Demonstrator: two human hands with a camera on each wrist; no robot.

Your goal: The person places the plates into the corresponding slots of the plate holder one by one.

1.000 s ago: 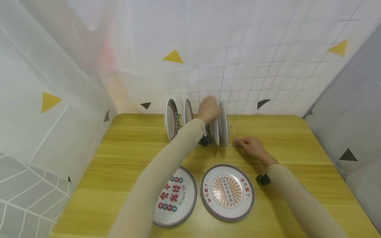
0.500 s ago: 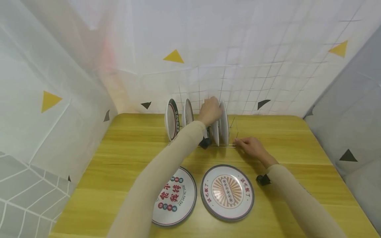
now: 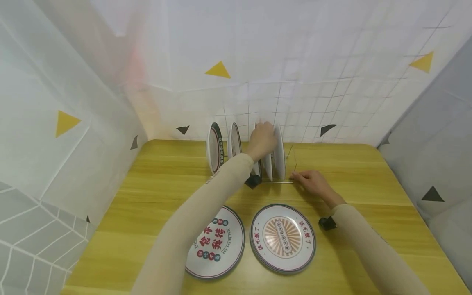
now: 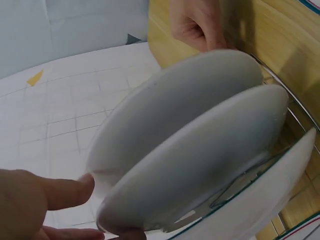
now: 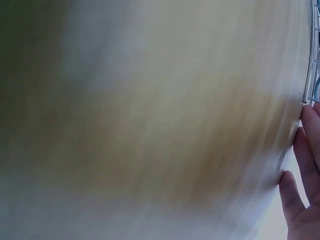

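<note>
My left hand (image 3: 262, 140) reaches over a wire dish rack (image 3: 278, 181) at the back of the table. In the left wrist view, its thumb and fingers hold the upper rim of a white plate (image 4: 200, 155) standing in the rack. Just beyond it, another white plate (image 4: 170, 105) stands on edge, close to the thumb tip. My right hand (image 3: 313, 182) grips the rack's front right corner low at the table, fingertips at the wire. To the left, a plate with a dark green rim (image 3: 214, 147) and a thin-rimmed plate (image 3: 234, 141) stand upright.
Two printed round plates lie flat nearer me: one with red characters (image 3: 217, 262), partly hidden under the left sleeve, and one with an orange sunburst (image 3: 283, 238). White patterned sheeting (image 3: 313, 49) rises behind and at both sides of the wooden table (image 3: 372, 184).
Both hands stay nearly where they were, the left at the plate rim and the right at the rack corner. The head view shifts very slightly.
</note>
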